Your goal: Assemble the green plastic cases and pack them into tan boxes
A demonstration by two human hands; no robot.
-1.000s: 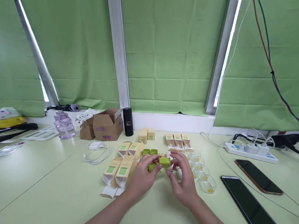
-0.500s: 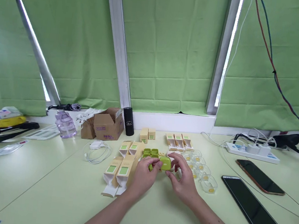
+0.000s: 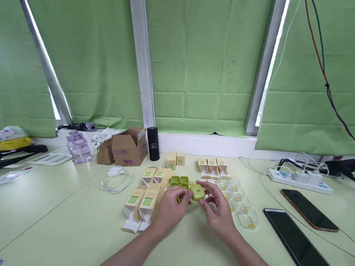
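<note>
A small, glossy green rounded-square case [image 3: 198, 192] is held up between both hands over the table. My left hand [image 3: 173, 206] is closed, thumb and fingertips pinching its left edge. At the opposite edge, the thumb and index finger of my right hand [image 3: 216, 209] grip the case. Several green square cups [image 3: 180, 179] stand just behind my left hand, partly covered by it. Clear plastic cups [image 3: 243, 200] with small yellow pieces in them lie beyond my right hand. Open cardboard boxes with green squares [image 3: 147, 202] lie left of my left hand.
More small boxes [image 3: 212, 168] stand at the back. A brown carton [image 3: 129, 146], a black cylinder [image 3: 153, 144] and a purple bottle [image 3: 78, 147] line the back left. Two phones [image 3: 301, 244] and a power strip [image 3: 301, 181] are on the right. A white charger cable [image 3: 116, 179] lies coiled left.
The green case has turned and tilted so that its broad face shows more. My right fingers have closed in on its right edge. My left hand stays nearly in place.
</note>
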